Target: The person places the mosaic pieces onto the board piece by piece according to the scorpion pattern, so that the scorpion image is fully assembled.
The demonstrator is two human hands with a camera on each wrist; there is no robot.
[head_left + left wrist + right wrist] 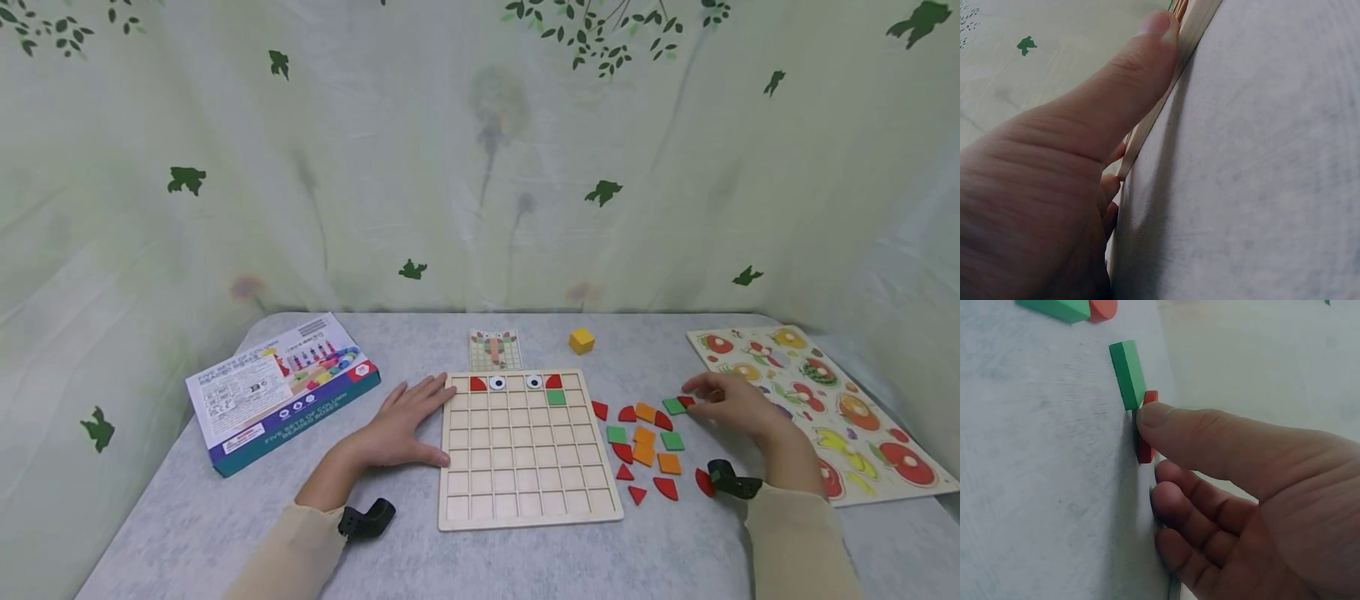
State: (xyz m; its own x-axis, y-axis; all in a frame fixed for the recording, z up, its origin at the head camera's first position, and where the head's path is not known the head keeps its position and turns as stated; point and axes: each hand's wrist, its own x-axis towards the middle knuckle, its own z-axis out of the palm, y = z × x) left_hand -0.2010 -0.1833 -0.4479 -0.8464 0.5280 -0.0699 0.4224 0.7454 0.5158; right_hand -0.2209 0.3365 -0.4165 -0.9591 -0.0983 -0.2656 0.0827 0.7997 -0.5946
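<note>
red piece [1145,451] in the right grip [729,406]

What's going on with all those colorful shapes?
Someone's right hand has its thumb on a red piece, beside a loose green piece; I can't tell if it's lifted. The left hand touches the left edge of the board. Its top row holds two eye pieces and two red quarter shapes, with a green square just below. More shapes lie to the right; a picture card lies behind.

Box [281,392] left of grid board [527,458], loose pieces [643,454] right, card [495,350] and cube [581,341] behind, picture sheet [813,404] far right
</note>
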